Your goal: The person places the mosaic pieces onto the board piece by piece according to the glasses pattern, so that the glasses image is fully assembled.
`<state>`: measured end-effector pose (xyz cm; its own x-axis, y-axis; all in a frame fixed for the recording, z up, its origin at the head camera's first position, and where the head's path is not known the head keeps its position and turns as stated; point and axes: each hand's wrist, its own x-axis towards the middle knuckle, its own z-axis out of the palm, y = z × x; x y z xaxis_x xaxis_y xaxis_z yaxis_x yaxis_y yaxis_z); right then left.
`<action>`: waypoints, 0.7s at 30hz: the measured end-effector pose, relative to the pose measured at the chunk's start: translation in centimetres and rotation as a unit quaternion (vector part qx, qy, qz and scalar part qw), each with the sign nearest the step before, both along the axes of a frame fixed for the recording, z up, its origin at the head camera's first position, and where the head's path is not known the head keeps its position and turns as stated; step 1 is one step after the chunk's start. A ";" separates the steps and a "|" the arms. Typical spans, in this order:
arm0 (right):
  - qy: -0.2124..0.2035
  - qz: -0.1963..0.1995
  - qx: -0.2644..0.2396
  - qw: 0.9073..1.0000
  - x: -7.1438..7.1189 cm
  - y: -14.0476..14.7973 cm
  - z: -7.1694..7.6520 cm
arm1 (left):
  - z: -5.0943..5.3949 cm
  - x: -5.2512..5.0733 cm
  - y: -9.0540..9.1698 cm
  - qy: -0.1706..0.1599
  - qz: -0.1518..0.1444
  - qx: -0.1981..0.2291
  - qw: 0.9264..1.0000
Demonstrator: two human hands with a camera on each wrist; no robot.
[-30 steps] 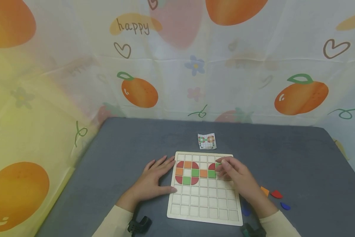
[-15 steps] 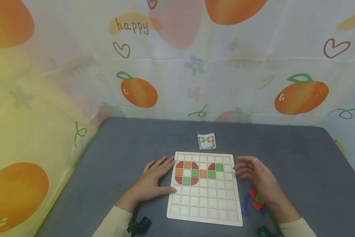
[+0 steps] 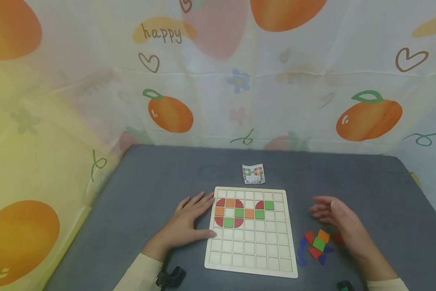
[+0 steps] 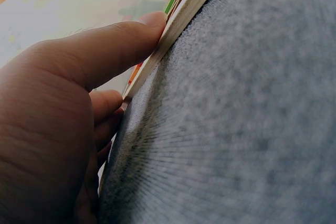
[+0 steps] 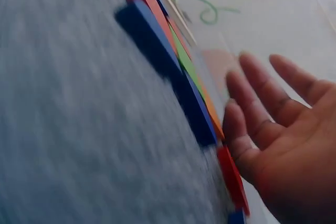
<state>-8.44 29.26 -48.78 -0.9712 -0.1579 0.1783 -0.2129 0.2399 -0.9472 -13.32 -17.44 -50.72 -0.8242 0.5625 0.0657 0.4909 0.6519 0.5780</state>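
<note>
A pale wooden grid board (image 3: 250, 246) lies on the table with red, orange and green pieces in its upper cells. My left hand (image 3: 189, 224) is spread along its left side, thumb and fingertips touching the rim; the left wrist view shows the thumb on the board edge (image 4: 184, 27). My right hand (image 3: 343, 222) hovers right of the board, fingers loosely extended, nothing held. Beneath and beside it lie an orange square (image 3: 323, 236), a green square (image 3: 319, 244), red pieces (image 3: 315, 253) and several blue pieces (image 3: 301, 258). The hand partly covers another red piece (image 3: 338, 238).
A small printed pattern card (image 3: 253, 174) lies just beyond the board's far edge. The grey cloth-covered table (image 3: 159, 165) meets a fruit-printed curtain (image 3: 210, 101) at the back and left. Dark wrist-camera mounts (image 3: 171, 277) sit at the wrists.
My right hand has left the board and moved right, over beside the loose pieces, uncovering a green square in the top right of the pattern. The left hand has stayed put.
</note>
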 end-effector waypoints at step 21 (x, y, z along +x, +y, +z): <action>-0.019 0.110 0.180 0.977 -0.4 1.7 -1.1 | -0.2 -0.1 0.0 -0.003 0.004 -0.009 1.000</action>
